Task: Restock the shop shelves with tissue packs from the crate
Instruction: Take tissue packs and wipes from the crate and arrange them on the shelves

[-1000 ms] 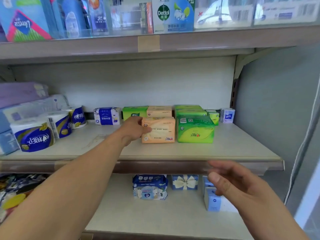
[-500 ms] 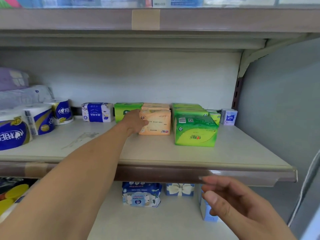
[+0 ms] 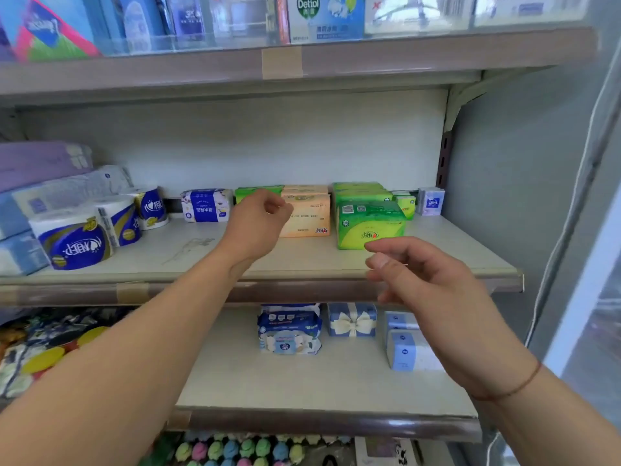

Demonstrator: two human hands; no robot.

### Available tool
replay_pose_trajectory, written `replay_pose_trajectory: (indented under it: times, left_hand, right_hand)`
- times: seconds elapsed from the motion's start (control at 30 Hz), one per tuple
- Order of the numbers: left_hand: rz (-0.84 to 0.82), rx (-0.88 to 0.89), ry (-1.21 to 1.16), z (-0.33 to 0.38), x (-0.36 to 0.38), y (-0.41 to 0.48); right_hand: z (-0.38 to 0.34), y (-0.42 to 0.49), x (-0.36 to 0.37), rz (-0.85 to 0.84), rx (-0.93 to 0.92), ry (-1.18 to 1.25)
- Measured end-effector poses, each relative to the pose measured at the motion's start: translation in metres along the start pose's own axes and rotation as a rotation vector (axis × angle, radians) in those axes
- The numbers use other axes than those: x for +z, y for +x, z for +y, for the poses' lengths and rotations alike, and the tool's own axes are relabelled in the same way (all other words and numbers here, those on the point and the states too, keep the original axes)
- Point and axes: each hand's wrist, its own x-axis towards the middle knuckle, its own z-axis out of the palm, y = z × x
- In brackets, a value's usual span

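An orange tissue pack [image 3: 307,216] stands on the middle shelf [image 3: 302,264], between a green pack behind my hand [image 3: 250,191] and a larger green pack [image 3: 369,223] on its right. My left hand [image 3: 257,223] hovers just left of the orange pack, fingers loosely curled, holding nothing. My right hand [image 3: 426,280] hangs in front of the shelf's front edge, fingers relaxed and empty. The crate is out of view.
Toilet rolls [image 3: 75,240] and wrapped bundles fill the shelf's left end; a blue-and-white pack [image 3: 205,205] and a small white pack [image 3: 430,201] stand at the back. The lower shelf holds wipes [image 3: 289,327], a bow box [image 3: 352,319] and blue packs [image 3: 405,351].
My left hand has let go of the orange pack and drawn back slightly from it. My right hand has risen to the level of the middle shelf's edge.
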Motion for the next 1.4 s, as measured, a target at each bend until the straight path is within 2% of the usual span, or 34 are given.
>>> replay_pose_trajectory:
  times: [0.2, 0.37, 0.6, 0.9, 1.07, 1.2, 1.33, 1.4]
  left_hand:
    - [-0.06, 0.048, -0.193, 0.028, -0.048, -0.113]
    - [-0.084, 0.033, -0.264, 0.023, -0.054, -0.211]
    - [-0.132, -0.091, -0.345, -0.033, -0.012, -0.319]
    - [-0.251, -0.38, -0.181, -0.155, 0.064, -0.424]
    - [-0.377, -0.538, -0.093, -0.212, 0.099, -0.468]
    - [-0.493, -0.565, -0.023, -0.246, 0.12, -0.489]
    - [-0.805, -0.548, 0.124, -0.256, 0.14, -0.509]
    - [-0.922, -0.526, 0.218, -0.259, 0.149, -0.522]
  right_hand:
    - [-0.011, -0.037, 0.003, -0.056, 0.004, 0.034]
    - [0.016, -0.083, 0.001, -0.084, 0.071, 0.005]
    - [0.091, -0.146, 0.002, -0.167, 0.231, -0.115]
    - [0.243, -0.204, 0.011, -0.269, 0.568, -0.241]
    - [0.312, -0.239, 0.009, -0.337, 0.713, -0.364]
    - [0.35, -0.262, 0.013, -0.424, 0.765, -0.428]
    - [0.383, -0.286, 0.02, -0.649, 0.793, -0.577]
    - [0.393, -0.3, 0.023, -0.875, 0.795, -0.679]
